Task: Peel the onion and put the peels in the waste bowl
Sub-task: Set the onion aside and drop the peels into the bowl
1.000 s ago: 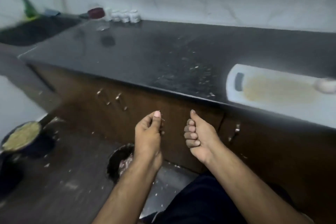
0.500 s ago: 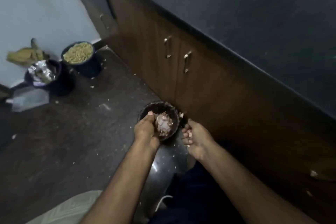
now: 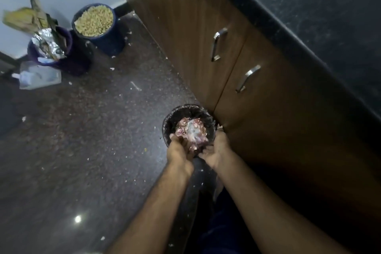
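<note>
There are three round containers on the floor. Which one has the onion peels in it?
The black-lined waste bowl beside the cabinet, under both hands, holds the pinkish peels. The blue tub by the wall holds yellowish grains; the purple one holds foil.

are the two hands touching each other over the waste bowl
Apart. The head view shows peels and dark bowl between the left hand and right hand at the waste bowl.
</note>
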